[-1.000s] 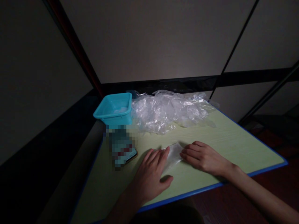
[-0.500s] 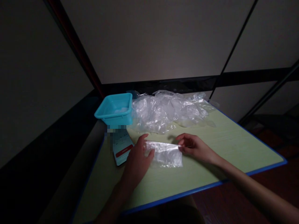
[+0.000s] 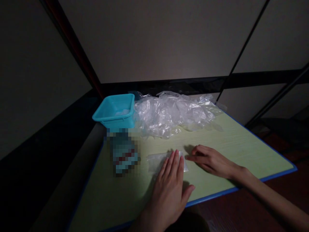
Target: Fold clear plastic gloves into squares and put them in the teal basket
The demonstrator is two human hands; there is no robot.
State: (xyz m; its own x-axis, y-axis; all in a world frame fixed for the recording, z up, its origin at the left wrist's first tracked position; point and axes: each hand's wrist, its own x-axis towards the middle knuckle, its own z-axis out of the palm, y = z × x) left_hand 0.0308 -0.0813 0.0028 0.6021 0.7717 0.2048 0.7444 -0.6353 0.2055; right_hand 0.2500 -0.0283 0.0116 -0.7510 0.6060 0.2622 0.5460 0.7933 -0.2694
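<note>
A small clear plastic bag [image 3: 154, 162], folded into a flat rectangle, lies on the table in front of me. My left hand [image 3: 169, 188] rests palm down across it, fingers stretched out and thumb spread, hiding much of its middle. Just beyond the bag's right edge is my right hand [image 3: 211, 160], its fingers loosely bent and apart. One fingertip points at that edge; whether it touches the plastic I cannot tell. I see nothing held in the right hand.
Behind the bag spreads a crumpled heap of clear plastic bags [image 3: 169, 112]. A turquoise basket [image 3: 118, 123] stands at the back left, with something pale inside. Nearer lies a pixelated object [image 3: 124, 154]. Blue edging [image 3: 212, 196] borders the pale green table; dark panels rise behind.
My left hand has moved right, from the bag's left end to flat on top of it. The bag now lies flat on the table. My right hand has let go of its right edge.
</note>
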